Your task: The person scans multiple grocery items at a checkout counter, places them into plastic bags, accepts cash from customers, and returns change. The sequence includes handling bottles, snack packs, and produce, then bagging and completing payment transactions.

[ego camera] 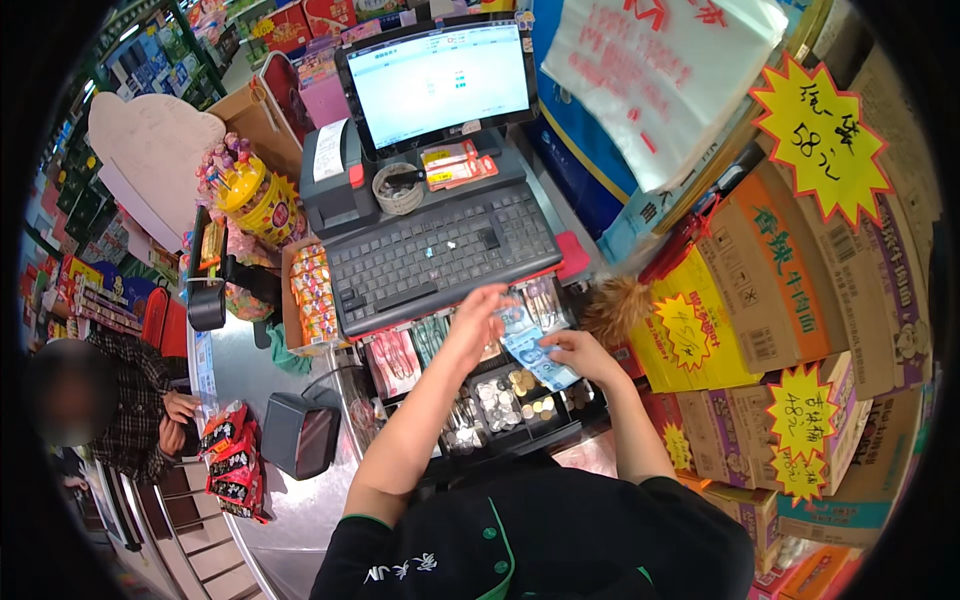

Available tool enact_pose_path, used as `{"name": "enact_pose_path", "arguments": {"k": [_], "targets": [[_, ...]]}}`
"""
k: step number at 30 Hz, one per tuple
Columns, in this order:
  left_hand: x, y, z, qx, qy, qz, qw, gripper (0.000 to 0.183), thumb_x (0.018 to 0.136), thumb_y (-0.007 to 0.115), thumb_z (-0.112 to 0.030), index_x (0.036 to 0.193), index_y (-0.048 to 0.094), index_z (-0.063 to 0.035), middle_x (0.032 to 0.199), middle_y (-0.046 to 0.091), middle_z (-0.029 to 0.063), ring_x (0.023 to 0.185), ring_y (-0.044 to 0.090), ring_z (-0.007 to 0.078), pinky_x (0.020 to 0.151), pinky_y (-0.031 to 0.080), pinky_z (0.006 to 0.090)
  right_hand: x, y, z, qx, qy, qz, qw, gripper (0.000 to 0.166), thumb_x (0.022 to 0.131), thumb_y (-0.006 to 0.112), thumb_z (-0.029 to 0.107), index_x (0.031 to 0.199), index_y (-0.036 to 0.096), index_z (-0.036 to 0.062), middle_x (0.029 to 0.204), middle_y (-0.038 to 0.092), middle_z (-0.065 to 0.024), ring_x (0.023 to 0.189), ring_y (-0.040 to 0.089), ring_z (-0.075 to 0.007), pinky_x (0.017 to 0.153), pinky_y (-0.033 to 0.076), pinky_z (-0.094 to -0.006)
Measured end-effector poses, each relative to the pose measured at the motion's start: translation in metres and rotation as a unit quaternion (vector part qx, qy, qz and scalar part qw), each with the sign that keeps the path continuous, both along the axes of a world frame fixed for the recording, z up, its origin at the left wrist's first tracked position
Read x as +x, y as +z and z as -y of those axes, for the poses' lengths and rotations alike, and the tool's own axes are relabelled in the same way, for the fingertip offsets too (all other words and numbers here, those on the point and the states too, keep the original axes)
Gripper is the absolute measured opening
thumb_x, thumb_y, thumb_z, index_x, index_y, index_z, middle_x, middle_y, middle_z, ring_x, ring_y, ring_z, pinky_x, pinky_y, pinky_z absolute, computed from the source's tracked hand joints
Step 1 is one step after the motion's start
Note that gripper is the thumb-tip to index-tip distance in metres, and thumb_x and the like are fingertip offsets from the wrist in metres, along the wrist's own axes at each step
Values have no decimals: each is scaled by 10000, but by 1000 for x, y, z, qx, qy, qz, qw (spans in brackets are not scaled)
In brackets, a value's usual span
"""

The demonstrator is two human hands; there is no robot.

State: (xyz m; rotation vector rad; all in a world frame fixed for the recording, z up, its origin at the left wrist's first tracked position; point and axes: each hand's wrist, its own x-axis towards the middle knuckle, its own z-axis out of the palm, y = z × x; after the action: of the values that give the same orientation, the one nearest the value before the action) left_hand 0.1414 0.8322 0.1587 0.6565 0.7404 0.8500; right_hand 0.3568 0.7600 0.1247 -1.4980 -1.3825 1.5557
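Note:
Before me an open cash drawer [525, 429] holds banknotes in its back compartments and coins in the front ones. In my right hand [585, 355], between thumb and fingers, is a blue banknote [536, 355], slanting over the drawer. My left hand [478, 324] hovers over the note compartments, left of that banknote, fingers apart and nothing visible in it. Red banknotes [395, 360] and green banknotes [431, 337] lie to its left. Silver coins [498, 403] and yellowish coins [523, 382] fill cups nearer to me.
Behind the drawer stand a keyboard [442, 255], a lit monitor [442, 82] and a receipt printer [337, 180]. Left on the metal counter [289, 517] are a black box-shaped device [300, 433] and red snack packets [234, 465], beside another person's hands [178, 420]. Cartons [772, 277] crowd the right.

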Motion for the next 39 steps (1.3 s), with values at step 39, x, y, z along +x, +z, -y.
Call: {"name": "enact_pose_path", "arguments": {"k": [39], "targets": [[-60,-42,104,320,108,-332,881,158,832,541,-93,966,585,-21,879,591,107,799,574,224,710,448,314,-8,-58,176,-294,47,-32,954,171,828,606,109,972,634,20,814,630,-44,711,555,-99,632,448,-244]]}}
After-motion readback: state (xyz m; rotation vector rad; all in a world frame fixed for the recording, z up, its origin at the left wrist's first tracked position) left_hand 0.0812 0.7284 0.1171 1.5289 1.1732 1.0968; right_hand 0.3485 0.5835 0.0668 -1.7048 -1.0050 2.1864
